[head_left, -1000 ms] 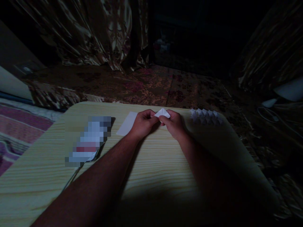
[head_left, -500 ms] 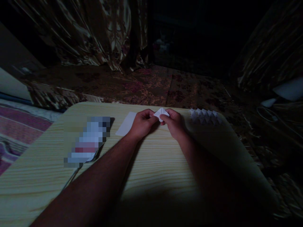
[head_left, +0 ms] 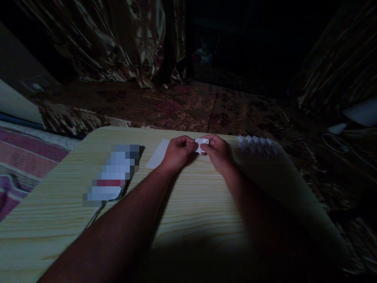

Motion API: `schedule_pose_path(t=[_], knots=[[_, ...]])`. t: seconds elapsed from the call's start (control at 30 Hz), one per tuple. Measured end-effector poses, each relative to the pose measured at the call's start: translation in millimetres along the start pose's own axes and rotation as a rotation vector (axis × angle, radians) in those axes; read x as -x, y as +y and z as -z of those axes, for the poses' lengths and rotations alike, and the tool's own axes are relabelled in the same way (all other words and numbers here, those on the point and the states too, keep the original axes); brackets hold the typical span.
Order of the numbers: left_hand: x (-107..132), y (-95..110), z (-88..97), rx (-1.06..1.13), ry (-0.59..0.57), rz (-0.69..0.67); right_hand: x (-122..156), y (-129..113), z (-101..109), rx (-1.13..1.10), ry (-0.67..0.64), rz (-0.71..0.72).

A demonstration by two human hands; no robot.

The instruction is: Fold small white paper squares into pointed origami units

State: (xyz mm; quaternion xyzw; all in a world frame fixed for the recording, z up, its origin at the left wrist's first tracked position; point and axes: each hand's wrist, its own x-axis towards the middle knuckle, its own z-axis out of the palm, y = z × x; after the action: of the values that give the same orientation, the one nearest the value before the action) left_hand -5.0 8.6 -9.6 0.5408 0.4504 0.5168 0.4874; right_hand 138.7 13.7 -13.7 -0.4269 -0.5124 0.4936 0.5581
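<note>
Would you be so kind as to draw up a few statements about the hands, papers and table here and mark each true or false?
1. The left hand and right hand hold the folded paper together. True.
2. The surface beneath them is solid black. False: the tabletop shows pale wood grain.
3. A flat white sheet is partly hidden by the left hand. True.
4. The small pointed pieces sit left of that sheet. False: they sit to its right.

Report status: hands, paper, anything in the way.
Left hand and right hand pinching small folded paper. White sheet beside left hand, folded pieces off right. Nothing visibly blocking either hand.
</note>
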Motion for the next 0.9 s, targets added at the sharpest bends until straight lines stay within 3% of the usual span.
schedule_pose_path(t=[0.2,0.5,0.67,0.9], knots=[[2.3,3.3,1.4,-0.121,-0.115,0.022,-1.3,-3.9,0.2,-0.002,0.058,0.020],[0.8,3.9,3.3,-0.095,-0.162,0.033,-1.2,-2.4,2.6,0.000,-0.012,0.017],[-0.9,3.6,3.4,0.042,-0.090,0.073,-1.3,-1.8,2.8,-0.012,0.080,0.060],[-1.6,7.7,0.6,0.255,0.004,0.117,5.2,-3.6,-3.8,0.218,0.143,0.194]])
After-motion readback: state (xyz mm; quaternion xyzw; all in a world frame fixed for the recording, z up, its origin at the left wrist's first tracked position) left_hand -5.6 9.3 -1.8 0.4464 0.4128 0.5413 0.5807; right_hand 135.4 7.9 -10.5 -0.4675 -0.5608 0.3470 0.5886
